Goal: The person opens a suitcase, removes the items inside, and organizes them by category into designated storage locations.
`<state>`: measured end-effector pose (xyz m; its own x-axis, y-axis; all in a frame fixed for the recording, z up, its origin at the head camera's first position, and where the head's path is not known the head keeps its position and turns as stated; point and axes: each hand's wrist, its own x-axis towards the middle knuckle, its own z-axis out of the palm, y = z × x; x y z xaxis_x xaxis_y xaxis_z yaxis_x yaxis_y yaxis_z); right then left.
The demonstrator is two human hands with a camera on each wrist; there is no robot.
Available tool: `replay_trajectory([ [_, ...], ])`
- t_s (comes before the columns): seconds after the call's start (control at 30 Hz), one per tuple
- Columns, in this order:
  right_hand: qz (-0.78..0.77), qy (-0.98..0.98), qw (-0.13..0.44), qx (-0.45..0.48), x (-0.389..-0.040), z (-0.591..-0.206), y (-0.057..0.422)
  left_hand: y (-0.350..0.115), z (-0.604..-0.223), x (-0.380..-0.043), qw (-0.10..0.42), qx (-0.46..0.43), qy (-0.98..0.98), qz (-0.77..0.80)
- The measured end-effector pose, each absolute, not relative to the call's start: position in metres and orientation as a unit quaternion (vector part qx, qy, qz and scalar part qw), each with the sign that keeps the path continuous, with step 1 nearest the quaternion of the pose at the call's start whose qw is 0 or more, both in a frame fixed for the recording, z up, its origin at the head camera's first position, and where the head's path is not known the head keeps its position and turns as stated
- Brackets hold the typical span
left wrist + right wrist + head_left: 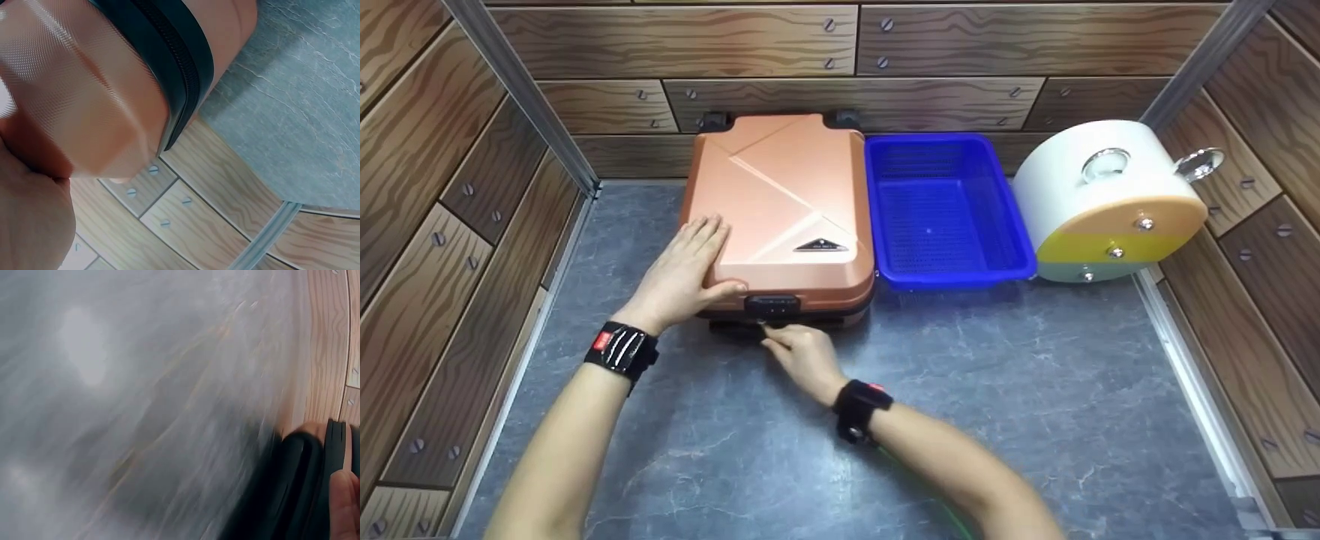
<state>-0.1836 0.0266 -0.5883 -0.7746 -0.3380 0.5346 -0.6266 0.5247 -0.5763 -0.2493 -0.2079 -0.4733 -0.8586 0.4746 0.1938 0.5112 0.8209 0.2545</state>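
A rose-gold hard-shell suitcase (780, 195) lies flat, its wheels towards the back wall. My left hand (679, 274) rests on its front left corner with the fingers spread over the lid and the thumb along the front edge. Just below the black combination lock (772, 304), my right hand (808, 361) pinches what looks like a small zipper pull at the front seam. The black zipper band (174, 56) runs round the suitcase's side in the left wrist view. In the right wrist view, a fingertip (342, 495) shows beside the black handle (281, 489); the pull itself is out of sight there.
Against the suitcase's right side stands a blue plastic basket (1027, 255). Further right is a white rounded case (1080, 165) with a striped front and silver knobs. Wood-patterned walls (757, 41) enclose the grey marbled surface (720, 450).
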Motion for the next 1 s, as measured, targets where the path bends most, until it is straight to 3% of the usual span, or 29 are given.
replay_trajectory([
  [0.2, 0.409, -0.855, 0.144, 0.285, -0.185, -0.584, -0.004, -0.212, -0.475, -0.249, 0.067, -0.259, -0.951, -0.152],
  [0.4, 0.357, -0.867, 0.111, 0.33, -0.18, -0.567, 0.015, -0.21, -0.476, -0.25, 0.069, -0.265, -0.95, -0.153],
  [0.6, 0.322, -0.798, 0.216, 0.462, -0.19, -0.521, 0.066, -0.207, -0.476, -0.25, 0.068, -0.262, -0.952, -0.144],
  [0.73, 0.269, -0.802, 0.265, 0.463, -0.224, -0.487, 0.102, -0.206, -0.476, -0.251, 0.069, -0.263, -0.951, -0.146],
  [0.8, 0.22, -0.832, 0.251, 0.444, -0.242, -0.478, 0.116, -0.206, -0.476, -0.251, 0.069, -0.262, -0.952, -0.146],
  [1.0, 0.106, -0.898, 0.135, 0.404, -0.274, -0.479, 0.129, -0.209, -0.479, -0.251, 0.077, -0.265, -0.95, -0.149],
])
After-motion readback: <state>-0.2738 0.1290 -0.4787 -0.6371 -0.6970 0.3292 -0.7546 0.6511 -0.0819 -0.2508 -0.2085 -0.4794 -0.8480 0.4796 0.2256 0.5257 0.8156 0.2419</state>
